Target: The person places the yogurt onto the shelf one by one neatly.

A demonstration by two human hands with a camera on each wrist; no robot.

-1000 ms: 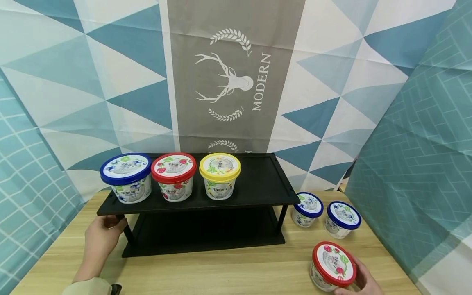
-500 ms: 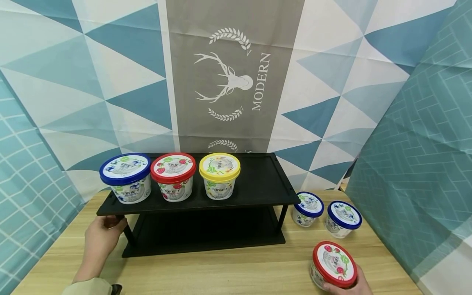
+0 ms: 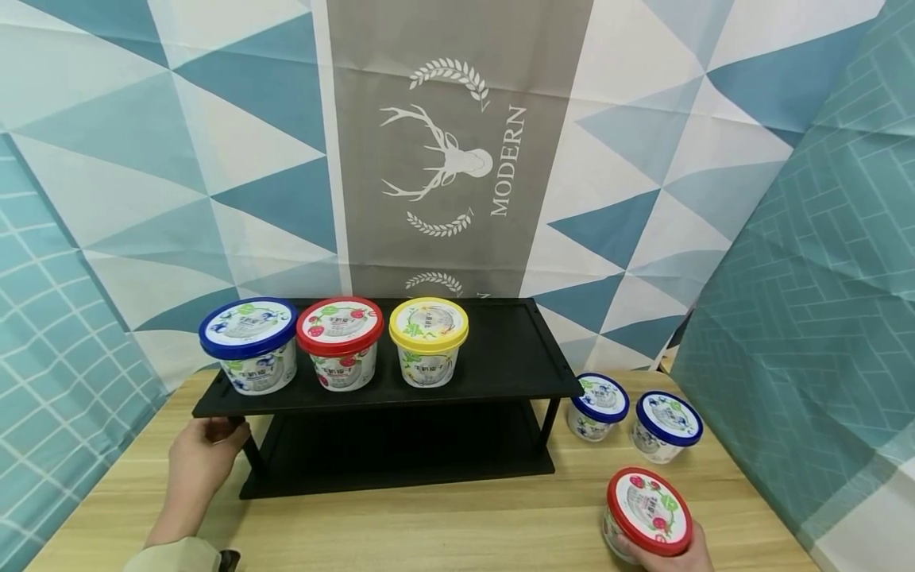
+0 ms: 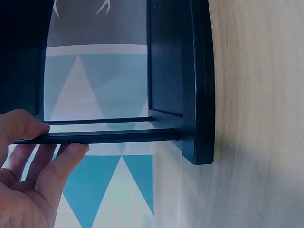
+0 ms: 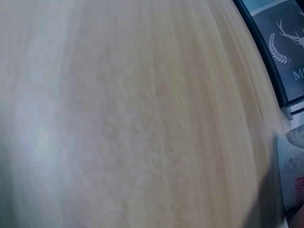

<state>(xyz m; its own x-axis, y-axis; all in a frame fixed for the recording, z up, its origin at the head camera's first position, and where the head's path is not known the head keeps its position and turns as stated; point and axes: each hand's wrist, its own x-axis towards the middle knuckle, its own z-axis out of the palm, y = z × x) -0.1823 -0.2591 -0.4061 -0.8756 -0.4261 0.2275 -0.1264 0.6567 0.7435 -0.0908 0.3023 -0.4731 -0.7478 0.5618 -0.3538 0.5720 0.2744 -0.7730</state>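
Observation:
A black two-tier shelf (image 3: 503, 353) stands on the wooden table. My left hand (image 3: 203, 461) pinches its front left post (image 4: 118, 137) just under the upper tier; in the left wrist view the thumb lies on one side of the post and the fingers on the other. At the front right, my right hand (image 3: 675, 558) grips a red-lidded tub (image 3: 649, 510) printed with raspberries. Its thumb lies along the near side, and the other fingers are mostly hidden by the tub. Only a sliver of this tub's side (image 5: 292, 166) shows at the edge of the right wrist view.
On the upper tier sit a blue-lidded tub (image 3: 249, 342), another red-lidded tub (image 3: 340, 342) and a yellow-lidded tub (image 3: 429, 342). Two smaller blue-lidded tubs (image 3: 599, 405) (image 3: 666, 425) stand right of the shelf. Patterned cloth (image 3: 457, 159) hangs behind; a teal cloth (image 3: 808, 318) borders the right.
My right hand has moved in around the red-lidded tub, its thumb now further along the near side. The tub has barely moved. My left hand stays on the shelf post.

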